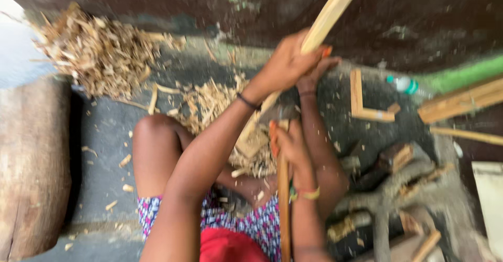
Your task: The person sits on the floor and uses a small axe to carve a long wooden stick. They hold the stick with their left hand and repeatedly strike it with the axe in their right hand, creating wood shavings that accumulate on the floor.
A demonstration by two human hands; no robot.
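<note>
While a pale wooden stick point(331, 14) is clamped upright by left-hand point(287, 65) fingers, an adze handle point(283, 199) is gripped by the right hand point(291, 145), wood-shaving heap point(99, 52) lying left of the stick.

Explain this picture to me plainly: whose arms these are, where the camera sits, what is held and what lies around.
The camera is worn on a person's head and looks down, so the arms are that person's own. The left hand grips a long pale wooden stick that slants up out of view. The right hand holds the wooden handle of a tool; its head is blurred. Wood shavings lie heaped on the grey ground, with wood offcuts and a plastic bottle to the right.
</note>
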